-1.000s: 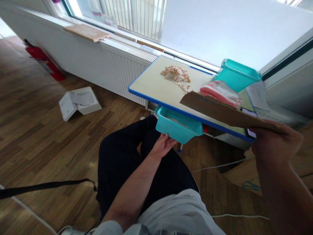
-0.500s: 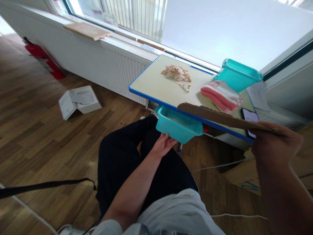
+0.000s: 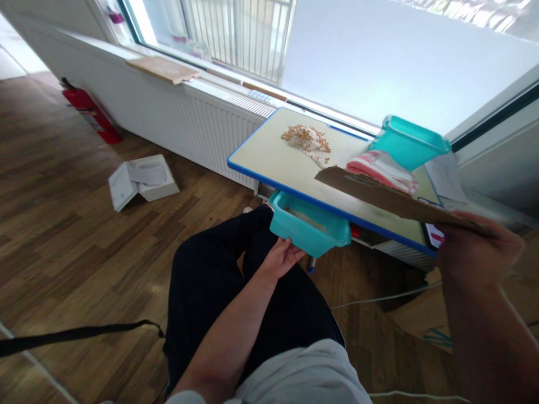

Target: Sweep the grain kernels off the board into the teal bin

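My left hand (image 3: 281,259) grips the underside of a teal plastic tub (image 3: 309,224) and holds it just below the near edge of a small blue-rimmed table (image 3: 269,157). My right hand (image 3: 478,249) is closed on a flat brown cardboard sheet (image 3: 391,197) that reaches out over the table's right half. A pile of brown and white grains (image 3: 308,140) lies on the tabletop, beyond the cardboard's far tip. Some grains show inside the tub.
A second teal tub (image 3: 408,143) and a folded pink and white cloth (image 3: 381,166) sit at the table's right, with a phone (image 3: 433,234) near the edge. A radiator (image 3: 202,120), an open white box (image 3: 141,178), a red fire extinguisher (image 3: 90,112) and floor cables (image 3: 391,294) surround the table.
The cardboard dipped toward the table edge, then rose again over the cloth. My view shifted a little, so everything sits lower in the frame. The left hand kept the tub under the edge.
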`<state>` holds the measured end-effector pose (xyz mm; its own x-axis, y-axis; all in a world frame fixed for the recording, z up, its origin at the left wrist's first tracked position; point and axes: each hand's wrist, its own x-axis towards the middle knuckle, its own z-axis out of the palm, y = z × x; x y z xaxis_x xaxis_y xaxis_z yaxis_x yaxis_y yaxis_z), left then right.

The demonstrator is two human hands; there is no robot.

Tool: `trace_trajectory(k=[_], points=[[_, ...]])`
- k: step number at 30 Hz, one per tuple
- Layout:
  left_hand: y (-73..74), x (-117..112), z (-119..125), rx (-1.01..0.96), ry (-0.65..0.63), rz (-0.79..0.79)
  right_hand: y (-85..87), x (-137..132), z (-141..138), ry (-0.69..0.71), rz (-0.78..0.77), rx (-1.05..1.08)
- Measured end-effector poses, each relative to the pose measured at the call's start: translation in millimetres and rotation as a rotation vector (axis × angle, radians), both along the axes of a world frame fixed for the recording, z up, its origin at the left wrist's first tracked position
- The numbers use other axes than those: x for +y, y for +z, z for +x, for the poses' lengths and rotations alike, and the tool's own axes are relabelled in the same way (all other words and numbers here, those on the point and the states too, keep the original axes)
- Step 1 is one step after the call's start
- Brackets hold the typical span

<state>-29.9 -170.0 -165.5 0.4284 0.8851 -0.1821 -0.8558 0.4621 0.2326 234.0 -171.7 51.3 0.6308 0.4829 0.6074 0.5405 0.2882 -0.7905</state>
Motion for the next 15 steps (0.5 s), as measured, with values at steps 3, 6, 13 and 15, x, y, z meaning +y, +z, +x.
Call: trace_trajectory(k=[3,6,13,15], points=[[-8.8,2.8,-5.3,0.022,-0.011,0.037,13.7,30.3,1.4,0.118,0.234,0.212],[-19.3,6.0,-10.3,0.008,-0.012,0.072,31.9,68.7,-6.2,0.302,0.339,0.388],[-49.4,11.9,-21.4,-0.064,-0.069,0.184,49.8,153.9,-45.4,0.586,0.276,0.703],[-59.6,13.8,-23.9,-0.085,-0.069,0.197,44.3,171.2,-51.9,0.656,0.187,0.803]])
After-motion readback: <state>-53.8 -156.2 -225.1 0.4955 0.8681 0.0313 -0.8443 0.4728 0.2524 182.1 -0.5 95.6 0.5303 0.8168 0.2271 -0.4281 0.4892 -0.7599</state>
